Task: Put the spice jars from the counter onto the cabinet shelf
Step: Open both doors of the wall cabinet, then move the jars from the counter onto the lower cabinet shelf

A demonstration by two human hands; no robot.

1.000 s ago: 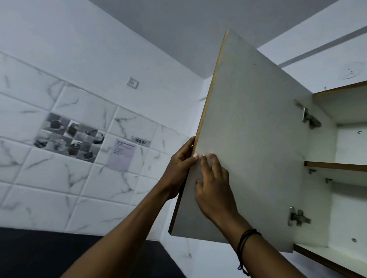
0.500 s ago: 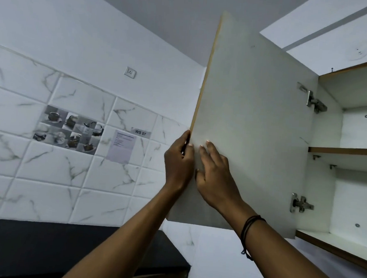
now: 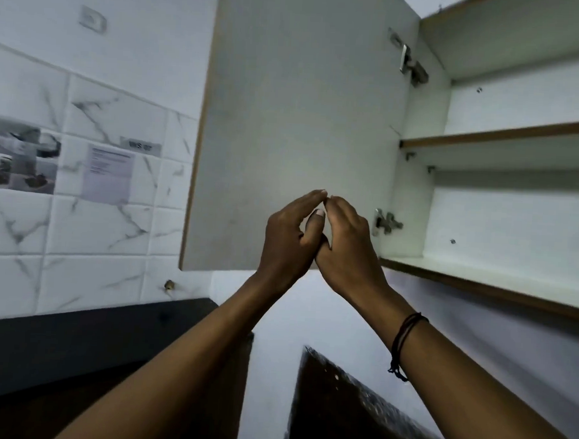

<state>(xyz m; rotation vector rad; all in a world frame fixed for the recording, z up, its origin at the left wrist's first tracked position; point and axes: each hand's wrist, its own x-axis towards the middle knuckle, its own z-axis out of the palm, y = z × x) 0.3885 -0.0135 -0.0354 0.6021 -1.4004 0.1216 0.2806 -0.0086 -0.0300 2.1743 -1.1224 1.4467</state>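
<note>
Standing open, the white wall cabinet [image 3: 503,210] showed its brown-edged middle shelf [image 3: 500,136] and its bottom shelf [image 3: 479,279], both in the right part of the view; no spice jars could be seen anywhere, on the shelves or below. Its flat white cabinet door with a thin wooden edge [image 3: 287,101] was swung out to the left, hung on two metal hinges [image 3: 411,63]. In front of the door's lower part both arms were raised from below, the hands meeting near the lower hinge. The left hand [image 3: 288,239] was turned with its back to the camera, fingers gently bent and leaning right; the right hand [image 3: 345,245] mirrored it, fingers leaning left, so that the fingertips met at a peak and the heels lay close together. Both hands looked relaxed and held nothing; whether they touched the door could not be told. A dark cord bracelet [image 3: 405,343] circled the right wrist. Further left lay the white marble-patterned tiled wall [image 3: 96,229], bearing a pale paper notice [image 3: 107,173] and a wall socket [image 3: 92,19] above. Below ran a dark countertop [image 3: 73,352]
</note>
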